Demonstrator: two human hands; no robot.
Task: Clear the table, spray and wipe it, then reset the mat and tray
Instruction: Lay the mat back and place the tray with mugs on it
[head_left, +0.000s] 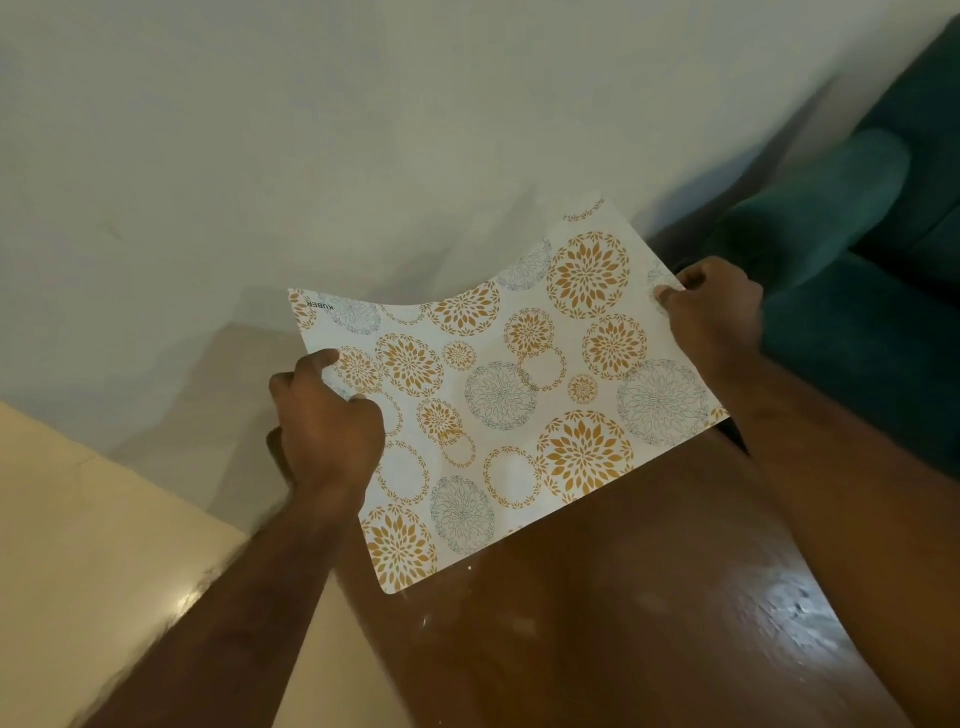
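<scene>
Your hands, left (324, 415) and right (714, 306), each pinch opposite edges of the patterned mat (498, 395), sagging above the glossy brown bench (623, 623). Green sofa (857, 291) sits just right; white wall (363, 130) behind.

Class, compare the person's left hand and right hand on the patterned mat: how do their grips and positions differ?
The left hand grips the mat along its side edge, nearer the camera; the right hand pinches the opposite side near a far corner. The left hand sits lower in the picture, beyond the table edge; the right sits higher, close to the green sofa. Both are closed on the mat, holding it off the table.
</scene>
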